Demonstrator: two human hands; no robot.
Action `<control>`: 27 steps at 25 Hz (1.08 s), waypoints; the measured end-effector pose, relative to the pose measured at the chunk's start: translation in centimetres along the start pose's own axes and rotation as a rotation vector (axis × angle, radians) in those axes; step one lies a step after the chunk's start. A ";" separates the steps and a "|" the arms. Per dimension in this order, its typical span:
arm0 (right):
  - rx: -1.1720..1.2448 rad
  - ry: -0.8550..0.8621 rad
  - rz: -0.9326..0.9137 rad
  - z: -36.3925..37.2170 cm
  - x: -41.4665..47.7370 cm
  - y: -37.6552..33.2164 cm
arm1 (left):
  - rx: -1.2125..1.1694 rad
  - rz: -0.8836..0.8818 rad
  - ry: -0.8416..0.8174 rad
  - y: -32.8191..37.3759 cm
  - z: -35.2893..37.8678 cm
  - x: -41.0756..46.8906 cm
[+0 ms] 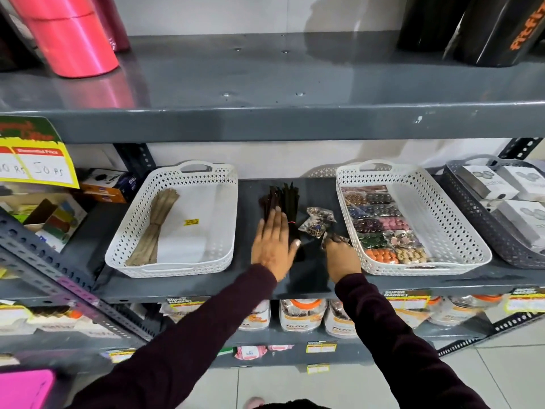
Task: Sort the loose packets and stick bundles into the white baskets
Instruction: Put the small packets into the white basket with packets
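Note:
Two white baskets stand on the grey shelf. The left basket (124,255) holds one tan stick bundle (156,228). The right basket (460,231) holds several clear packets of coloured beads (380,225). Between them lie dark stick bundles (283,199) and two loose bead packets (317,221). My left hand (272,243) rests flat, fingers together, on the near part of the dark bundles, thumb out to the right. My right hand (343,256) is closed on a small packet (331,239) beside the right basket's near left corner.
A dark grey basket (472,208) with white boxes stands at the far right. Small boxes and a yellow price sign (35,163) sit at the left. Pink rolls (70,39) and black rolls (483,28) stand on the shelf above. Jars fill the shelf below.

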State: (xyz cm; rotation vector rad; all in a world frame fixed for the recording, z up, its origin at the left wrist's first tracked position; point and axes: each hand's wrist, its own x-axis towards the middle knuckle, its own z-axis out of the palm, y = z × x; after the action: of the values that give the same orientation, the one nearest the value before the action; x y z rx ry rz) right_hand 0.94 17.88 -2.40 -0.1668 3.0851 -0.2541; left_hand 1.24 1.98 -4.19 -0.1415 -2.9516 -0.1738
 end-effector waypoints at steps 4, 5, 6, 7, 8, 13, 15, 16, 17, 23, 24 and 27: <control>-0.018 0.047 -0.013 -0.4 -1.2 0.4 | -0.033 0.122 -0.029 2.1 2.7 -5.7; -0.019 0.073 -0.015 -0.5 -1.5 0.4 | -0.004 0.132 -0.071 2.1 3.1 -6.2; -0.013 0.117 -0.025 -0.6 -1.9 0.3 | 0.031 0.140 -0.108 2.1 3.4 -6.5; -0.009 0.140 -0.036 -0.9 -2.4 0.3 | 0.061 0.146 -0.144 2.1 3.6 -6.5; -0.022 0.171 -0.054 -1.3 -2.8 0.2 | 0.062 0.157 -0.174 2.1 3.6 -6.4; 0.002 0.387 -0.075 -4.2 -4.0 1.9 | 0.031 0.218 -0.278 3.0 3.1 -5.8; 0.006 0.379 0.002 -5.4 -3.8 3.8 | 0.036 0.241 -0.228 3.3 3.5 -5.6; -0.007 0.324 0.074 -6.0 -3.7 4.8 | 0.041 0.250 -0.214 3.4 3.7 -5.5; -0.048 0.233 0.158 -6.3 -3.4 5.9 | 0.058 0.257 -0.204 3.4 3.9 -5.4; -0.103 -0.110 0.242 -5.5 -0.7 7.3 | 0.097 0.259 -0.225 3.5 3.9 -5.4; -0.091 -0.128 0.245 -5.4 -0.2 7.3 | 0.095 0.242 -0.227 3.5 3.9 -5.4; -0.018 -0.058 0.288 -5.9 1.0 6.9 | 0.132 0.248 -0.132 3.3 4.3 -5.5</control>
State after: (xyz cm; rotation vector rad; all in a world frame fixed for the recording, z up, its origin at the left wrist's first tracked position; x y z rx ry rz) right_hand -1.11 25.48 2.28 0.2634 3.0021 -0.2040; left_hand 6.19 5.35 -9.05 -0.5146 -3.0283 0.0674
